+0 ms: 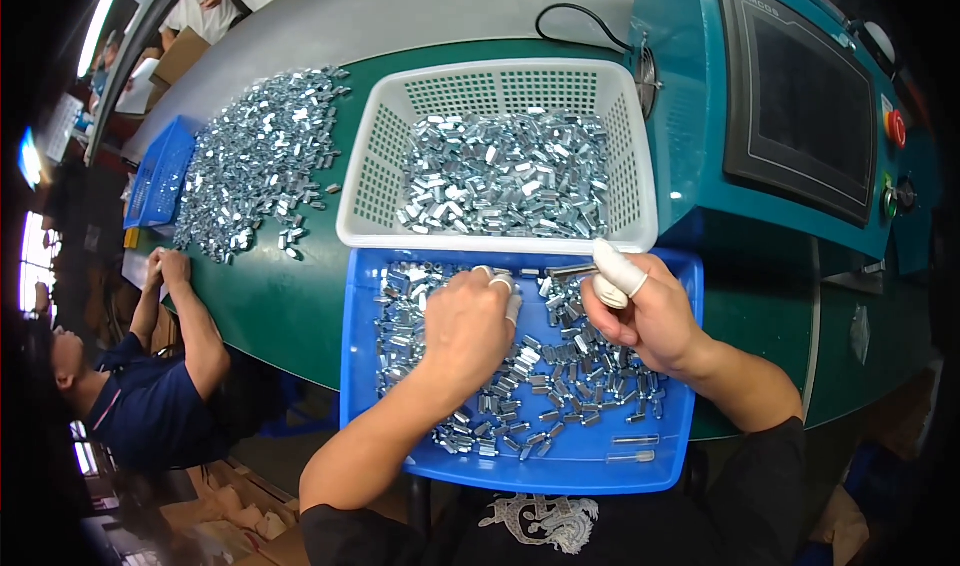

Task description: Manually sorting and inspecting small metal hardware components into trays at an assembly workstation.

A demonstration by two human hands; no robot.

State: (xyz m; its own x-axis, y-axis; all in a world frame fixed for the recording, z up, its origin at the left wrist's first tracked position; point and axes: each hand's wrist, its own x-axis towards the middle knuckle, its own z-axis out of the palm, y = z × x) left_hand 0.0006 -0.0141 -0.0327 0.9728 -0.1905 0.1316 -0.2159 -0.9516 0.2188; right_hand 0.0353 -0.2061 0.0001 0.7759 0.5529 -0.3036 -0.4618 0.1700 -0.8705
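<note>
My left hand (466,328), with white finger cots on some fingertips, is over the left part of a shallow blue tray (590,474). Its fingers curl down among small shiny metal hex parts (583,378); whatever they pinch is hidden. Above the tray's right side, my right hand (655,311), also in finger cots, is closed on a slim metal rod (570,270) that points left. Two thin pins (634,456) lie at the tray's near right corner. Touching the tray's far side is a white perforated basket (500,240) heaped with similar hex parts (505,176).
A large pile of metal parts (265,156) covers the green tabletop (300,311) at left, beside a blue basket (163,176). A teal machine (680,116) with a dark screen (805,106) stands at right. Another person (165,386) sits at the left.
</note>
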